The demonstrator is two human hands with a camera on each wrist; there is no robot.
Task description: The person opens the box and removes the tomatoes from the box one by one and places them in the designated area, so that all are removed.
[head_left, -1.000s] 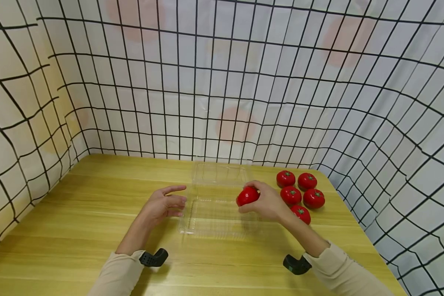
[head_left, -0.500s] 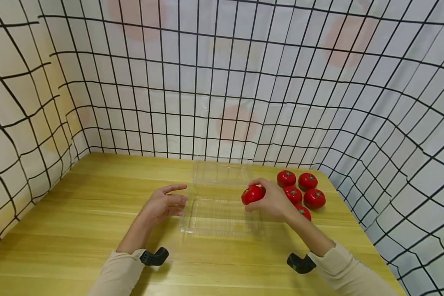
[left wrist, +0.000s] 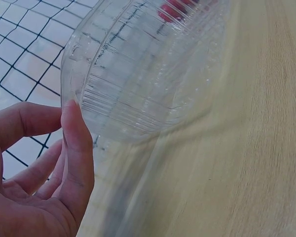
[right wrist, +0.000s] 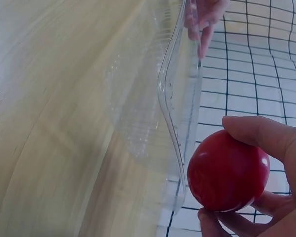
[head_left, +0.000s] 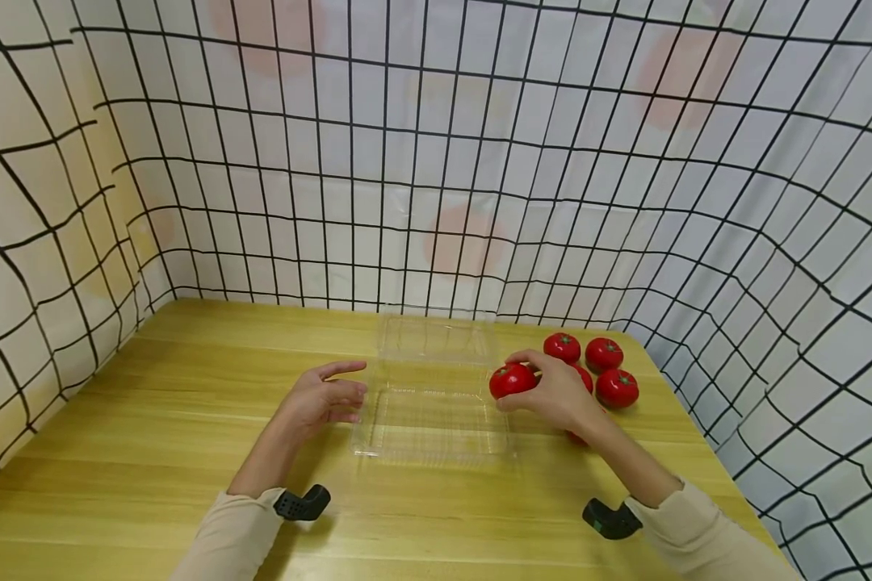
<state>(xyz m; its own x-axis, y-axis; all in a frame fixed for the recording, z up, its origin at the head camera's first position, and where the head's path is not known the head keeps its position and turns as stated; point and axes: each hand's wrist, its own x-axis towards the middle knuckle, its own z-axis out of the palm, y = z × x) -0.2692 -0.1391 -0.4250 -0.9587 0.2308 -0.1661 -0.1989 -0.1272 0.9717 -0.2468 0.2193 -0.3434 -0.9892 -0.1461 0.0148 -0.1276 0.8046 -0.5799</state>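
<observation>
A clear plastic clamshell container (head_left: pixel 436 450) stands on the table with its lid (head_left: pixel 436 339) folded open toward the back. At its left edge, my left hand (head_left: pixel 320 401) pinches the rim, as the left wrist view shows; one fingertip lies inside the edge and another finger outside. My right hand (head_left: pixel 555 394) holds a shiny red tomato (right wrist: pixel 228 171) between thumb and fingers, raised near the container's right edge. Right of that hand lie several more tomatoes (head_left: pixel 617 389), two of them partly hidden behind the hand and forearm.
The wooden table (head_left: pixel 189 387) reaches back to a white curtain (head_left: pixel 320 186) with a black grid, which also rises on both sides. A black wrist camera (head_left: pixel 303 503) sits on the left cuff, another camera (head_left: pixel 612 520) on the right.
My right hand has moved right with the tomato, from over the container to near its right edge, covering more of the loose tomatoes. The left hand and container stay in place.
</observation>
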